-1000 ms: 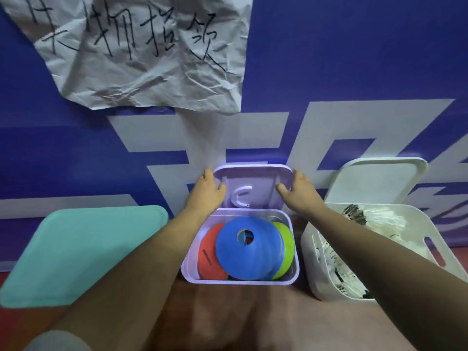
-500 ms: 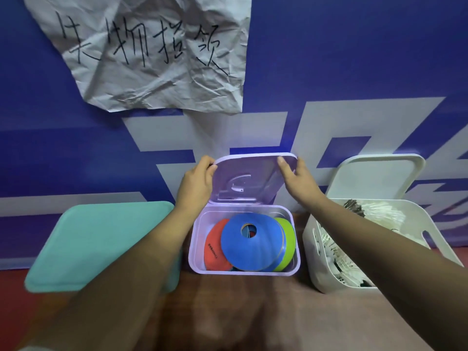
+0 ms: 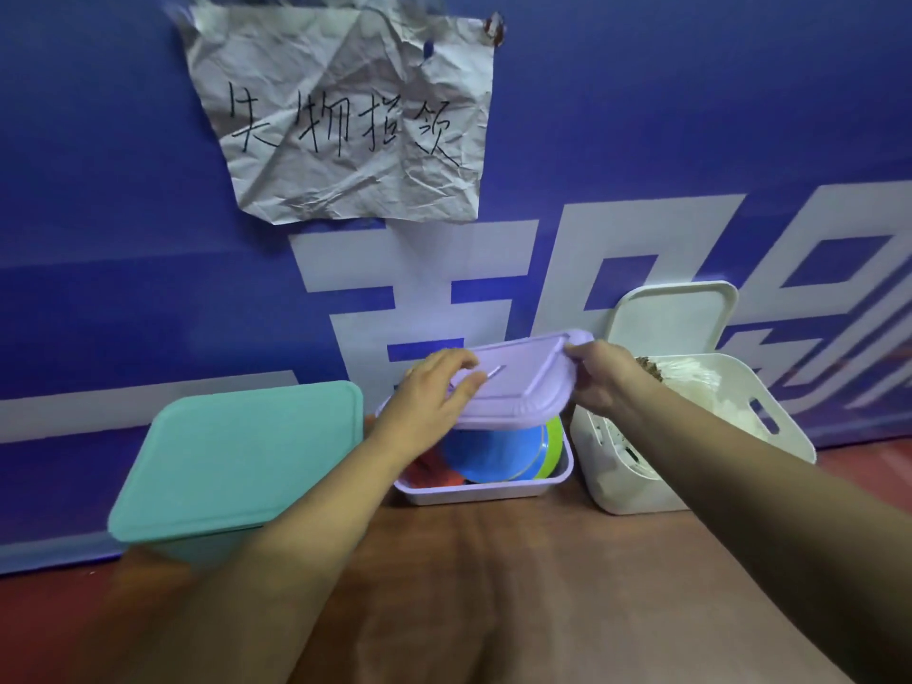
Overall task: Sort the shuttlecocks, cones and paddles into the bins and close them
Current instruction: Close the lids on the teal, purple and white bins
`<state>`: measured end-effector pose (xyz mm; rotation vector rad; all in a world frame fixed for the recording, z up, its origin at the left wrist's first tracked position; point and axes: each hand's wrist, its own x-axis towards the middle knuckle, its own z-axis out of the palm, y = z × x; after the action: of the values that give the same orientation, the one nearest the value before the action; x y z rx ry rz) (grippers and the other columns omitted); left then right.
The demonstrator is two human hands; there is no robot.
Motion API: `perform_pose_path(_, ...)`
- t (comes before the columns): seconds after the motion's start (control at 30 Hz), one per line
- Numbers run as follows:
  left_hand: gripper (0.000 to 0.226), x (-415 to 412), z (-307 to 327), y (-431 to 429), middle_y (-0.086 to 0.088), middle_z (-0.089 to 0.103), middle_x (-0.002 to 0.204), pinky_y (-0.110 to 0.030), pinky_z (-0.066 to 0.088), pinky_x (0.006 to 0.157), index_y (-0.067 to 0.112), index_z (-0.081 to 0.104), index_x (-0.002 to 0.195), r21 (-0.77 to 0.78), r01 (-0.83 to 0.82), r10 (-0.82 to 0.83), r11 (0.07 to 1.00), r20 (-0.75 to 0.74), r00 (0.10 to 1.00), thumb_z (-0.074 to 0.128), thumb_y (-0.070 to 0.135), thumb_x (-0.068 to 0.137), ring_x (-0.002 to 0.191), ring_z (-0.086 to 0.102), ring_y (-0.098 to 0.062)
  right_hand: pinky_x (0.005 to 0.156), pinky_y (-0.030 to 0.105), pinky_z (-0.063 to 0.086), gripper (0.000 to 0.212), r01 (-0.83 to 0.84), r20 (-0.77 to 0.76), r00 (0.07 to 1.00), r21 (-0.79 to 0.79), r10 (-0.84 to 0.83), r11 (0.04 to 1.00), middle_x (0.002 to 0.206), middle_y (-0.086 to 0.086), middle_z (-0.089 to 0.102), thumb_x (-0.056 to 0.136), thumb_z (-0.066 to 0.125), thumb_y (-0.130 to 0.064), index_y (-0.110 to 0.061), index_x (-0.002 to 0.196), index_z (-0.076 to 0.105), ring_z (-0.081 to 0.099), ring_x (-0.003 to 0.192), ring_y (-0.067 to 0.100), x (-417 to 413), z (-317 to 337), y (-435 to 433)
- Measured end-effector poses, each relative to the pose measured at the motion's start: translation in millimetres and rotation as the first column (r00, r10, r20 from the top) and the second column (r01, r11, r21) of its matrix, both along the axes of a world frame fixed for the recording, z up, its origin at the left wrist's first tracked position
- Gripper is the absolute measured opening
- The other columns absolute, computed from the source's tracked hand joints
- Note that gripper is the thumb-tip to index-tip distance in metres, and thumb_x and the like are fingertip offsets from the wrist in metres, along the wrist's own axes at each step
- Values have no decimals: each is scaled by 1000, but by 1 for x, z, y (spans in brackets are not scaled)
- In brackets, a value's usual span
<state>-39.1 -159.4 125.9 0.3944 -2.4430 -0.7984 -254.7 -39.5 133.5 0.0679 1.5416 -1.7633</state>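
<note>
1. while the left hand [image 3: 429, 402] and right hand [image 3: 599, 380] each have a tight grip on the pale purple plastic lid [image 3: 523, 382], it hangs tilted just above the purple plastic bin [image 3: 483, 493] of flat bright cones [image 3: 493, 454].
2. line up the edges, then press down flat.

The purple lid [image 3: 523, 387] hides the far halves of the cones [image 3: 493, 456] in the purple bin [image 3: 483, 492]. The teal lid [image 3: 247, 461] conceals whatever the teal bin [image 3: 207, 552] holds. Both forearms [image 3: 740, 491] run off the bottom edge.
</note>
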Motion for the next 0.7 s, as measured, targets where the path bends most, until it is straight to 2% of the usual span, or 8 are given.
perform_pose_path(0.07, 35, 9, -14, -8, -4, 59, 116, -33, 40, 97, 10, 56, 114, 113, -184, 179, 976, 53, 982, 51, 39, 96, 110, 54, -23, 85, 41, 54, 25, 22, -44, 999, 98, -17, 995, 114, 14, 66, 96, 50, -5, 0, 120, 58, 64, 103, 28, 5, -6, 18)
perform_pose_path(0.13, 38, 16, -27, -15, -13, 52, 126, -37, 36, 100, 7, 50, 123, 129, -377, 342, 917, 230, 911, 55, 32, 95, 119, 47, -30, 98, 45, 49, 27, 36, -69, 997, 173, -24, 984, 116, 12, 68, 95, 50, -7, -5, 119, 62, 64, 108, 28, 3, -16, 33)
perform_pose_path(0.33, 65, 14, -69, -23, -23, 45, 136, -40, 39, 100, 0, 37, 134, 265, -607, 423, 749, 513, 747, 57, 45, 91, 124, 46, -38, 100, 48, 48, 32, -12, -80, 996, 181, 27, 983, 114, 15, 71, 88, 51, -9, -7, 115, 68, 66, 107, 32, -9, -46, 47)
perform_pose_path(0.43, 72, 8, -91, -32, -21, 50, 132, -40, 43, 98, -2, 41, 131, 295, -643, 417, 707, 560, 716, 62, 50, 86, 120, 52, -36, 81, 36, 53, 16, -39, -129, 989, 232, 70, 972, 92, 13, 71, 83, 56, -11, -8, 92, 69, 65, 84, 31, -18, -55, 39)
perform_pose_path(0.5, 76, 2, -104, -37, -20, 51, 132, -42, 44, 99, -2, 43, 131, 304, -673, 442, 674, 564, 698, 65, 53, 83, 118, 52, -36, 59, 26, 39, 11, -23, -257, 958, 372, 127, 928, 71, 9, 54, 84, 58, -11, -10, 73, 56, 48, 61, 24, -26, -64, 30)
perform_pose_path(0.53, 78, 0, -110, -38, -21, 49, 133, -42, 43, 100, -2, 41, 133, 293, -683, 454, 669, 566, 688, 65, 53, 83, 120, 50, -37, 57, 27, 35, 14, -20, -340, 923, 429, 182, 903, 70, 8, 50, 85, 60, -13, -11, 73, 54, 44, 61, 22, -29, -71, 24)
perform_pose_path(0.6, 79, -7, -122, -38, -24, 44, 137, -43, 39, 103, -4, 36, 138, 251, -699, 479, 669, 573, 665, 63, 50, 86, 125, 44, -39, 63, 30, 40, 15, -36, -456, 831, 529, 320, 848, 78, 7, 57, 86, 63, -22, -8, 82, 59, 53, 71, 23, -33, -86, 12)
perform_pose_path(0.7, 79, -17, -136, -36, -29, 38, 139, -44, 35, 105, -3, 30, 141, 184, -731, 529, 657, 578, 622, 61, 47, 89, 128, 39, -42, 85, 36, 45, 42, -42, -499, 716, 667, 487, 744, 109, 15, 63, 86, 62, -34, -2, 114, 58, 59, 101, 34, -44, -111, -7)
